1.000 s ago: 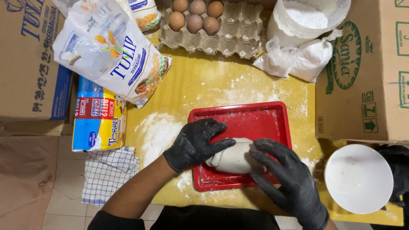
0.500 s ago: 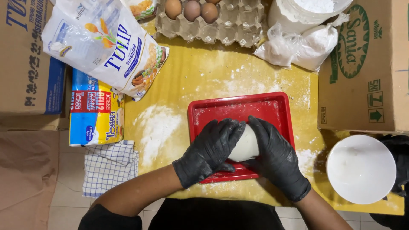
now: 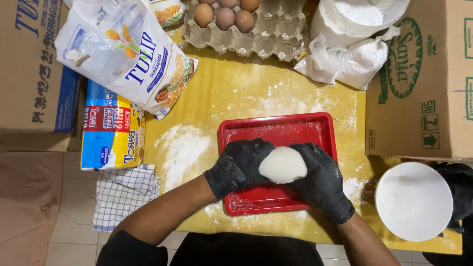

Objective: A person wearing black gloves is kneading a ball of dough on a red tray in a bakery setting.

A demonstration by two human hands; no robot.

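A pale ball of dough (image 3: 283, 165) sits cupped between my two black-gloved hands over a red tray (image 3: 276, 130) dusted with flour. My left hand (image 3: 237, 167) presses against the dough's left side. On the dough's right side my right hand (image 3: 320, 178) wraps around it. The tray lies on a yellow, floury table top (image 3: 236, 93).
A flour bag (image 3: 123, 51) and a colourful packet (image 3: 112, 132) lie at the left, above a checked cloth (image 3: 125, 194). An egg carton (image 3: 241, 24), a white tub (image 3: 354, 17) and plastic bags of powder (image 3: 345, 61) stand at the back. Cardboard boxes flank both sides; a white bowl (image 3: 413, 201) sits at right.
Both hands have closed in around the dough, which now shows rounder and more exposed between them. The view has shifted slightly.
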